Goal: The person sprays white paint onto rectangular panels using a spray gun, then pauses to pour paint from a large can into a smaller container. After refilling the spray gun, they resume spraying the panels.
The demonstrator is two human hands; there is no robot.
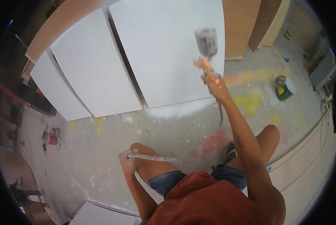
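Observation:
My right hand (217, 87) is closed around the handle of a spray gun (205, 64), whose paint-smeared cup (206, 42) sits on top and is slightly blurred. The gun is in front of a large white panel (168, 48), near its right side, apart from the surface as far as I can tell. A dark hose (220, 112) hangs below the gun. By my left knee, my left hand (128, 159) is closed on a paint-crusted hose (153, 157) that extends across my lap.
More white panels (96, 63) lean to the left, with bare wood boards (243, 26) at the right. A green paint can (285, 91) stands on the stained concrete floor (168, 131). Another can (51, 138) is at the left. A flat board (104, 214) lies behind my left arm.

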